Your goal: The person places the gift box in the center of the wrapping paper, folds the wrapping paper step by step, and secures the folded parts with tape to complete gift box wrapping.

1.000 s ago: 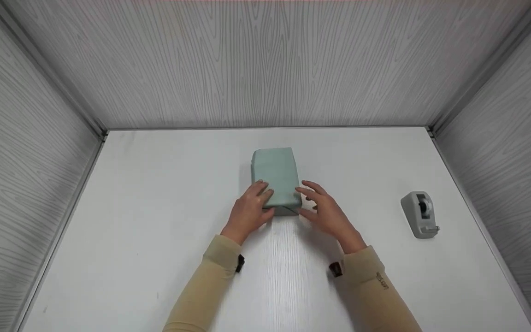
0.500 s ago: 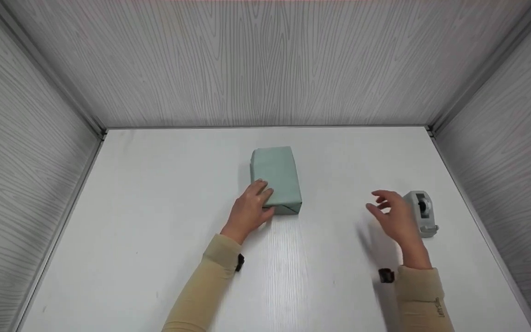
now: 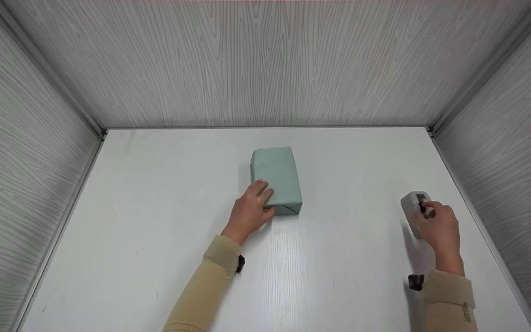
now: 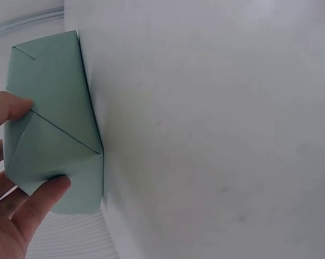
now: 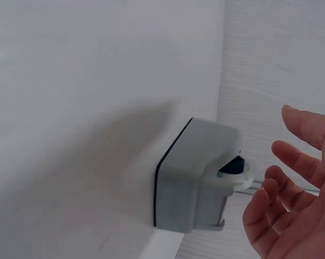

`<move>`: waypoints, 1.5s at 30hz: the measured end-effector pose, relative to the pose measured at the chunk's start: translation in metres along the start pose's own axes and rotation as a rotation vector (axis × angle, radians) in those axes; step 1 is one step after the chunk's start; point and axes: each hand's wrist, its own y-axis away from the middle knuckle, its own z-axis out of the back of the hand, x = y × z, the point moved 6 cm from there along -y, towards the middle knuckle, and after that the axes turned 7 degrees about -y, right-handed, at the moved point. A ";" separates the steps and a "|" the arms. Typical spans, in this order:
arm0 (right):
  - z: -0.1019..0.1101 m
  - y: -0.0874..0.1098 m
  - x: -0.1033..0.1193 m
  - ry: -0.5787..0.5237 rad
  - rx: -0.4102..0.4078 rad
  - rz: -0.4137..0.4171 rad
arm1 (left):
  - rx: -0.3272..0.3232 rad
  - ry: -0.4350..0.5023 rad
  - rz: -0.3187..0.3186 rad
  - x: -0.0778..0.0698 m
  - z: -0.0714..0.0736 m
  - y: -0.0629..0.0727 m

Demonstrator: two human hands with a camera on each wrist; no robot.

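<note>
A box wrapped in pale green paper lies on the white table. My left hand holds its near left corner, fingers on the top and thumb against the near end. In the left wrist view, diagonal folds cross the end of the wrapped box, and the thumb presses the paper there. At the right, my right hand hovers over a grey tape dispenser and hides part of it. The right wrist view has loosely bent fingers beside the dispenser, a gap between them.
The white table is bounded by grey wood-grain panels at the back and both sides. The dispenser stands near the right panel. A small black device sits at the right cuff.
My right hand has left the wrapped box and travelled right to the tape dispenser. My left hand has stayed on the box, which has barely moved.
</note>
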 end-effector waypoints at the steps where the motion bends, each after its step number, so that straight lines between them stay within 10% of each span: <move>1: 0.001 0.000 -0.006 0.012 -0.001 -0.026 | -0.004 -0.001 0.001 0.000 0.000 0.000; 18: 0.010 0.002 -0.048 0.077 0.061 -0.240 | 0.002 -0.004 0.006 -0.002 0.001 0.000; 45: 0.005 0.000 -0.072 -0.249 0.087 -0.398 | -0.026 -0.004 0.001 -0.001 0.002 0.002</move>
